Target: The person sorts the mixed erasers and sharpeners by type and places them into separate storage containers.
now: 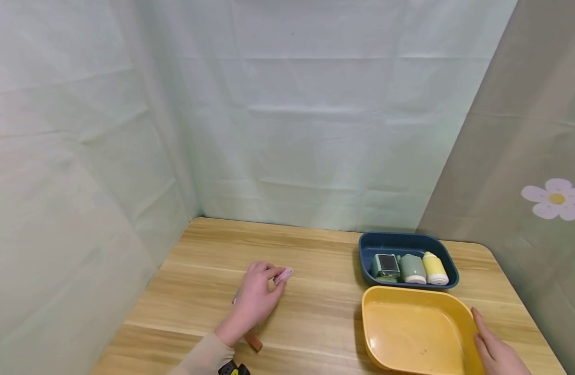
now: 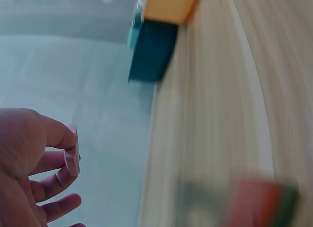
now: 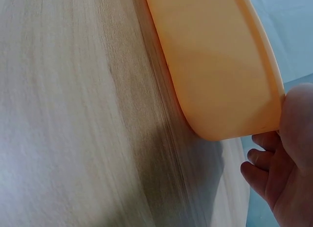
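My left hand point(image 1: 258, 296) is over the left half of the table, pinching a small, flat pink piece point(image 1: 283, 275) between thumb and fingers. In the left wrist view the same pink piece point(image 2: 72, 156) shows edge-on at the fingertips. Beneath the left forearm lies a reddish-brown block point(image 1: 253, 341), partly covered by the arm. A sliver of something greyish-purple point(image 1: 235, 299) peeks out beside the hand. At the right, my right hand point(image 1: 496, 350) grips the right side of a yellow plastic tub point(image 1: 369, 333), its thumb at the rim point(image 3: 282, 102) and the other fingers lower down.
Behind the yellow tub stands a dark blue tub point(image 1: 386, 240). In it sit a green box-shaped item with a dark screen point(image 1: 386, 264), a grey-green item with a white end point(image 1: 413, 269) and a yellow-and-white bottle point(image 1: 435, 268). Hanging cloth point(image 1: 306, 156) borders the wooden table point(image 1: 315, 312).
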Available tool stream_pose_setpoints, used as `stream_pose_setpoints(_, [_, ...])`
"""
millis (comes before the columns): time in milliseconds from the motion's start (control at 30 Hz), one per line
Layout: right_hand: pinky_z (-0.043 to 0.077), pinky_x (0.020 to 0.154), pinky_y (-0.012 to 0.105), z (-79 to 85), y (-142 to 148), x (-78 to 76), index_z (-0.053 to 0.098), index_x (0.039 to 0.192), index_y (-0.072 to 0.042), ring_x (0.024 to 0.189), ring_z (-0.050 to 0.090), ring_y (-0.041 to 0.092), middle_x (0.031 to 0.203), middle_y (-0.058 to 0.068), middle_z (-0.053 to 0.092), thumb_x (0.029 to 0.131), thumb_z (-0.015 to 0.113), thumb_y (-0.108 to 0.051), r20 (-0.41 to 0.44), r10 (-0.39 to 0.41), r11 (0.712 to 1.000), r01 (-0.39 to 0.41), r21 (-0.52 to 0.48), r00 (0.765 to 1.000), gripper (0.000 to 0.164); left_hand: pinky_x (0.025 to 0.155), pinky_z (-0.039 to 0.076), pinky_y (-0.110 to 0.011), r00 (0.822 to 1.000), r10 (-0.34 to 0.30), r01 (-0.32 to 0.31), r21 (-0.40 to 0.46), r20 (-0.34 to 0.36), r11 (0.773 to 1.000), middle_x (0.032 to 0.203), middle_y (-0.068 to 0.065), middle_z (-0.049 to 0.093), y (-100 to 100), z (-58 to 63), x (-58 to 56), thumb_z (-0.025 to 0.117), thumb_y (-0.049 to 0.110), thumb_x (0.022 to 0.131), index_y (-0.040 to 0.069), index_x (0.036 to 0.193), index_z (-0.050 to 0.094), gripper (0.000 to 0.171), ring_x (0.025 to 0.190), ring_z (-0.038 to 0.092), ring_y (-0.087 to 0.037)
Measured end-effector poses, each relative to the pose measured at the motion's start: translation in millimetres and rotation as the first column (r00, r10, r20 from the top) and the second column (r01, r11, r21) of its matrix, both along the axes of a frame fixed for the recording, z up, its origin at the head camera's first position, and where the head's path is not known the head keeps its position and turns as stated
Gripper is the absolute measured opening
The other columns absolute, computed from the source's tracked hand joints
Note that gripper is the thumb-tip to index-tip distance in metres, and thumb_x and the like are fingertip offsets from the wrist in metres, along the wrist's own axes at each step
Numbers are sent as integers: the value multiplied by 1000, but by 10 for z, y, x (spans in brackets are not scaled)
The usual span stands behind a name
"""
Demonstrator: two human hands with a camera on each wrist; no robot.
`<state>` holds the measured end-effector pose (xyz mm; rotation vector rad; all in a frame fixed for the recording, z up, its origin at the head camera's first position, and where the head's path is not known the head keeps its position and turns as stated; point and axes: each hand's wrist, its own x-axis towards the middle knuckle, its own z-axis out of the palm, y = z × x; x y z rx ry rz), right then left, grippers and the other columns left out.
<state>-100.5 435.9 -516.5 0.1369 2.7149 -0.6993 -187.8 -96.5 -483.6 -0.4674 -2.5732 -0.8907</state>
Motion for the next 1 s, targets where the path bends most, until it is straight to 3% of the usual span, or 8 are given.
stream_pose_setpoints(200, [40, 108, 71, -15, 12, 3, -5, 160, 14, 134, 48, 62, 154, 47, 25, 119, 31, -31, 15, -12, 1000, 12, -7, 1000, 71, 89, 48, -40, 994, -108, 108, -15, 27, 994, 98, 6, 67, 419, 90, 60, 82, 19, 97, 10, 112, 83, 18, 102, 57, -16])
stream_pose_setpoints(500, [41, 108, 71, 40, -34, 17, 1, 159, 16, 133, 48, 63, 153, 47, 28, 117, 33, -17, -44, 11, 1000, -10, 23, 999, 63, 92, 49, -33, 969, -247, 247, -51, 16, 968, 100, 8, 66, 987, 146, 134, 81, 23, 96, 15, 110, 85, 17, 104, 57, -14])
stream_pose_setpoints(833, [38, 109, 72, 15, -11, 5, -3, 161, 13, 137, 43, 64, 155, 46, 24, 119, 29, -27, -20, -14, 1000, 14, 3, 1000, 66, 87, 44, -25, 952, -305, 306, -153, 27, 940, 94, 13, 62, 1468, 126, 163, 76, 33, 101, 23, 111, 85, 17, 100, 53, -9])
stream_pose_setpoints(1000, [39, 109, 72, 26, -26, 16, -1, 161, 14, 137, 44, 64, 155, 46, 25, 118, 30, -26, -23, -12, 1000, 12, 9, 1000, 66, 93, 46, -28, 951, -301, 309, -234, 71, 922, 99, 13, 65, 1629, 104, 157, 77, 31, 99, 26, 112, 85, 16, 100, 52, -7])
